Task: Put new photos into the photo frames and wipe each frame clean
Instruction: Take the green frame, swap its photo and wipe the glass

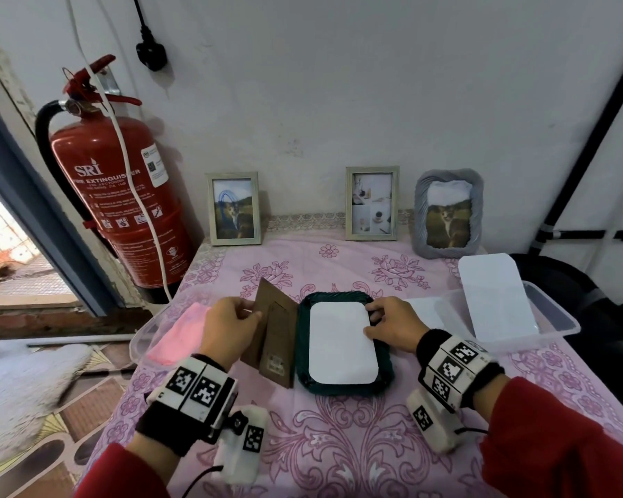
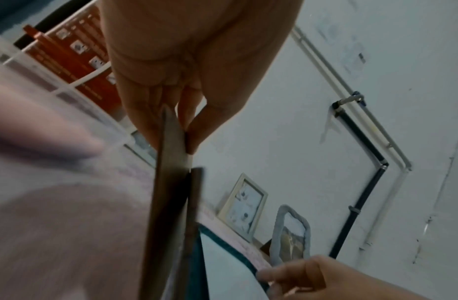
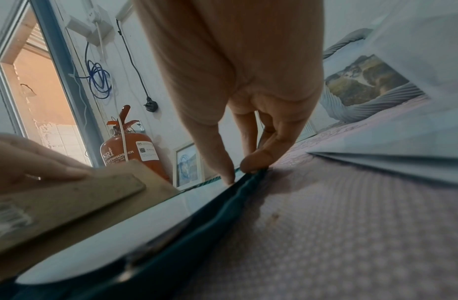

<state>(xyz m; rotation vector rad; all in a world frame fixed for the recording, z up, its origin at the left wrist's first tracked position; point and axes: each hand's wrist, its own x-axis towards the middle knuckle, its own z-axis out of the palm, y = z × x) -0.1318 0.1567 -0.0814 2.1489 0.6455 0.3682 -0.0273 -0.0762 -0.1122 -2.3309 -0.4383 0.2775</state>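
Note:
A dark green frame (image 1: pixel 304 357) lies face down on the pink floral tablecloth (image 1: pixel 339 443). A white photo back (image 1: pixel 340 343) fills its recess. My left hand (image 1: pixel 247 314) pinches the brown backing board (image 1: pixel 276 339) and holds it upright along the frame's left side; in the left wrist view the board (image 2: pixel 171 182) shows edge-on between thumb and fingers. My right hand (image 1: pixel 371 321) is at the frame's right rim. In the right wrist view its thumb tip (image 3: pixel 229 178) sits at the photo's edge and a bent finger (image 3: pixel 256 162) on the green rim (image 3: pixel 223 205), pinching it.
Three framed pictures stand against the wall: two pale frames (image 1: pixel 234 208) (image 1: pixel 372 203) and a grey ruffled one (image 1: pixel 448 219). A clear tub (image 1: pixel 137 345) on the left holds a pink cloth (image 1: pixel 180 332). Another tub (image 1: pixel 561 318) on the right holds white sheets (image 1: pixel 497 296). A red fire extinguisher (image 1: pixel 123 195) stands at the left.

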